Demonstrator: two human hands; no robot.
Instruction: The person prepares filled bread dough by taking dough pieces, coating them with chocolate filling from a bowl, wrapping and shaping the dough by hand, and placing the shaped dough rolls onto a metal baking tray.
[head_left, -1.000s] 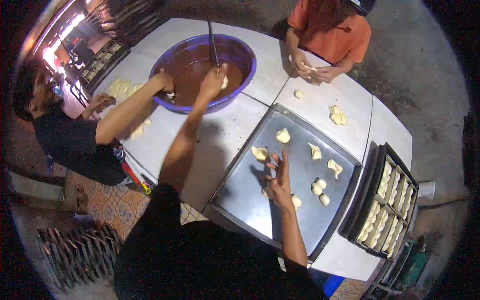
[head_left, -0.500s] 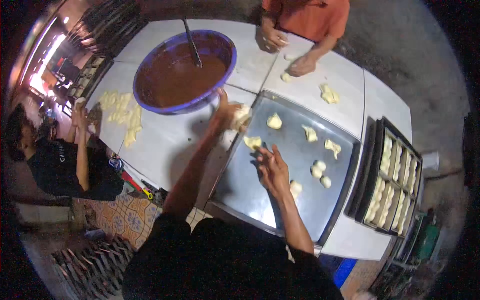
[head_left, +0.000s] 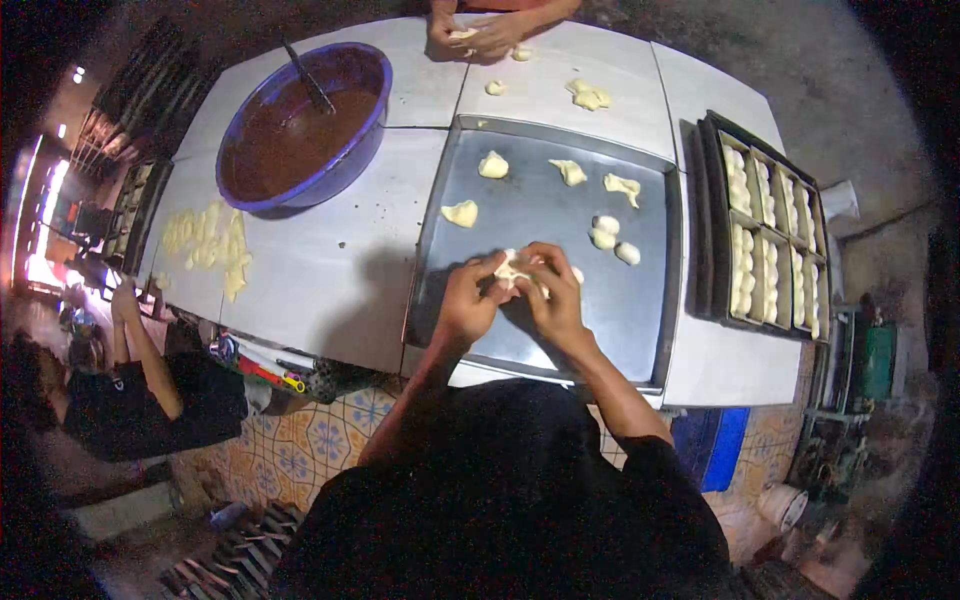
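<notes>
The person's hands, left hand [head_left: 472, 300] and right hand [head_left: 552, 295], together pinch a dough piece [head_left: 511, 268] over the metal tray [head_left: 540, 220]; fingers hide its long axis and direction. The co-worker's black shirt [head_left: 130, 420] bears a pale mark, too small to read.

The person's bare left hand [head_left: 468, 302] and right hand [head_left: 555, 303] mostly cover a pale, ragged dough piece [head_left: 512, 267]; the right partly hides a rounded, cream-coloured dough lump [head_left: 577, 274]. The upper edge cuts off a bare-armed co-worker [head_left: 492, 37]. Dark specks [head_left: 342, 244] on the white-tiled table [head_left: 290, 318] are too small to identify.
</notes>
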